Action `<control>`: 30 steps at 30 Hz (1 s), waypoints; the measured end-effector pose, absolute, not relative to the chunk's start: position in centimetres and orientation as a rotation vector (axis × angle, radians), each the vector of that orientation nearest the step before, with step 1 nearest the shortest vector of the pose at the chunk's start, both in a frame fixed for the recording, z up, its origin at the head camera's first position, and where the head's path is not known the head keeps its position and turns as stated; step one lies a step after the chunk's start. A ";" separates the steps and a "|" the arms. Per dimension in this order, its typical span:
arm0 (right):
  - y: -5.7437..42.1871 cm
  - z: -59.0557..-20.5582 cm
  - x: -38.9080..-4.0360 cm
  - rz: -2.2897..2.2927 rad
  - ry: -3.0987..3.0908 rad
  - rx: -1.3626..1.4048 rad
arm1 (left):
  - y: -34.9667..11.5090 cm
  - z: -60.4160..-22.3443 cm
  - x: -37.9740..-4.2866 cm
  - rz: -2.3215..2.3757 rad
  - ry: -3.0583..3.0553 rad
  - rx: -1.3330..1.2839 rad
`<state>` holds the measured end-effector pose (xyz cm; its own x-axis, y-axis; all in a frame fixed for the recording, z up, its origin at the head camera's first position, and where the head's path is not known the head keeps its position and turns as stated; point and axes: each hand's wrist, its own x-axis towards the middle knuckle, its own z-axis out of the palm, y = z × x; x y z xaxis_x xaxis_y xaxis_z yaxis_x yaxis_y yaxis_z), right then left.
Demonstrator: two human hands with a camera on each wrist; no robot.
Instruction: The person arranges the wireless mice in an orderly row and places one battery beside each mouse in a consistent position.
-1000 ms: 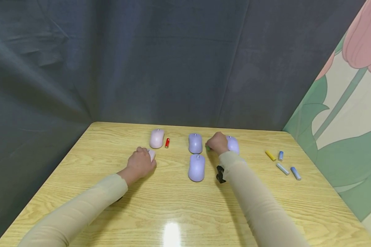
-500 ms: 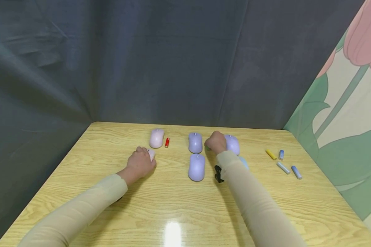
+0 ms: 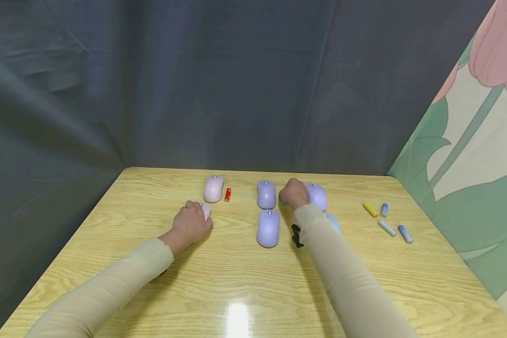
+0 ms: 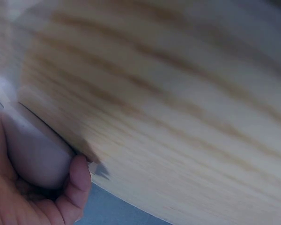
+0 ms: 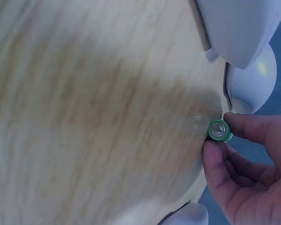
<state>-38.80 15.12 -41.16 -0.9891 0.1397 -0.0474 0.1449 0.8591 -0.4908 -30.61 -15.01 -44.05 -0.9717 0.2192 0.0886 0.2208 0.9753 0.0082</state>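
My left hand [image 3: 191, 222] grips a pale pink mouse [image 3: 206, 211] that rests on the table; its fingers curl round the mouse's sides [image 4: 37, 150] in the left wrist view. Farther right, my right hand [image 3: 295, 193] pinches a green battery [image 5: 219, 130] between thumb and finger, low at the table surface. That battery is mostly hidden by the hand in the head view. A purple mouse [image 3: 266, 195] lies just left of the right hand, and another purple mouse [image 3: 317, 197] just right of it. A lilac mouse [image 3: 268, 228] sits nearer to me.
Behind the left hand, a second pink mouse [image 3: 213, 189] stands beside a red battery [image 3: 227, 195]. The right sleeve partly covers a light blue mouse [image 3: 333, 223]. At the right lie a yellow battery [image 3: 370, 210], a silver battery [image 3: 387, 228] and two blue ones. A dark curtain [image 3: 236, 94] hangs behind the table.
The right hand and forearm have shifted slightly left, uncovering part of the light blue mouse. The right hand keeps its pinch on the green battery; the left hand stays on its mouse.
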 end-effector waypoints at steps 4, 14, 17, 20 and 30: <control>15.1 -41.1 -38.8 -0.798 3.026 0.222 | -15.0 -43.9 -30.6 -0.032 -3.033 -0.341; 15.0 -41.3 -38.8 -0.765 3.032 0.230 | -15.0 -44.0 -30.6 -0.048 -3.032 -0.343; 14.9 -41.3 -38.7 -0.766 3.024 0.234 | -15.0 -44.0 -30.6 -0.052 -3.032 -0.341; 14.9 -41.2 -38.7 -0.757 3.028 0.243 | -15.0 -44.1 -30.6 -0.057 -3.029 -0.345; 14.8 -41.0 -38.5 -0.742 3.045 0.236 | -15.0 -43.9 -30.5 -0.072 -3.033 -0.331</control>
<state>-38.48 14.78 -41.03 -0.9887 0.1460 -0.0339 0.1452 0.8774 -0.4573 -30.54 -14.99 -43.88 -0.9725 0.2132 0.0939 0.2174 0.9754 0.0371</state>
